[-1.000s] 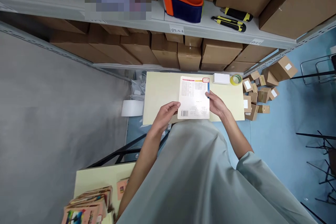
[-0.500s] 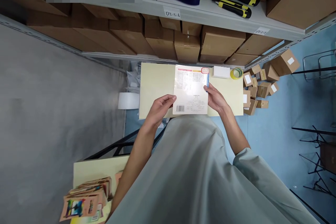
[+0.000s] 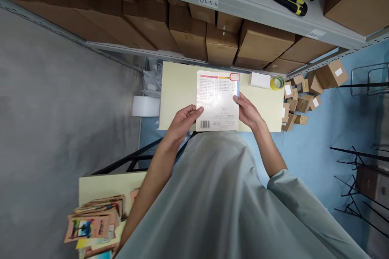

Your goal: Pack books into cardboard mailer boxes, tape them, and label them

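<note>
A thin white book (image 3: 217, 103) is held up in front of my body, its printed back cover towards me. It has rows of small text, a barcode at the lower left and a red-edged label at the upper right. My left hand (image 3: 184, 121) pinches its left edge, thumb on the cover. On the other side my right hand (image 3: 247, 110) grips the right edge, thumb over a blue strip. Behind the book lies a pale yellow table (image 3: 179, 85). A white box (image 3: 259, 80) and a roll of tape (image 3: 277, 83) sit at its back right.
Shelves with cardboard boxes (image 3: 221, 48) rise behind the table; box cutters (image 3: 285, 0) lie on the upper shelf (image 3: 243, 6). A pile of books (image 3: 94, 222) covers part of a side table (image 3: 103, 186) at lower left. Small parcels (image 3: 299, 101) are heaped on the right.
My view has shifted, so the shelf sits higher in the picture. Both hands keep hold of the book, which appears slightly further left and a little nearer.
</note>
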The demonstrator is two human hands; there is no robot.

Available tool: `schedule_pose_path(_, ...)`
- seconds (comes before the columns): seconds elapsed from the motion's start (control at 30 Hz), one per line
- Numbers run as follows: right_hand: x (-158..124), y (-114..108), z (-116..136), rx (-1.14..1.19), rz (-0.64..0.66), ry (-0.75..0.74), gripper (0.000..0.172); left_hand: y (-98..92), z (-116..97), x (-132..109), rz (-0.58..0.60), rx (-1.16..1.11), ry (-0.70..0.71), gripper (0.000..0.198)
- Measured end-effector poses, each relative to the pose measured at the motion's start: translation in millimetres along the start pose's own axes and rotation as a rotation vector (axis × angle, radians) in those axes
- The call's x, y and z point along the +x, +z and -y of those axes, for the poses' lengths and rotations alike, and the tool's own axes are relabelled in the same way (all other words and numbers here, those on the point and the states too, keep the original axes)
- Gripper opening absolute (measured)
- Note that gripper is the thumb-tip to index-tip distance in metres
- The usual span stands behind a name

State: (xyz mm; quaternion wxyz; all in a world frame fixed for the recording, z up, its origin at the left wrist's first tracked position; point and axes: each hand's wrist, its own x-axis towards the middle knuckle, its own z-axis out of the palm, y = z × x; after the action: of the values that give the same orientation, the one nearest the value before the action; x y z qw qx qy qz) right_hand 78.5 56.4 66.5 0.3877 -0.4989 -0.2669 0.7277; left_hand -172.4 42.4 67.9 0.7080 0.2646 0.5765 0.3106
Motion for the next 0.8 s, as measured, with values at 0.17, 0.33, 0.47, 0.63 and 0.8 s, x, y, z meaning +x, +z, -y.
schedule_pose_path(0.17,16,13,-14,-0.046,0.029,0.029,0.059,-11.9,-1,-2,-0.023,-0.085,0.023,0.062)
schedule_pose_path(0.33,37,38,-39,-0.232,-0.189,-0.017,0.067,-29.7,3,1,-0.23,0.06,0.195,0.043)
schedule_pose_path(0.47,39,86,-56,-0.238,0.03,0.039,0.072,-38.4,8,2,-0.364,0.353,0.387,0.035)
schedule_pose_path(0.63,53,135,-81,-0.243,-0.094,-0.13,0.056,-43.9,26,6,-0.296,0.727,0.575,0.033)
schedule_pose_path(0.8,95,132,-100,-0.182,-0.212,-0.098,0.052,-80.3,46,35,-0.257,0.783,0.653,0.036)
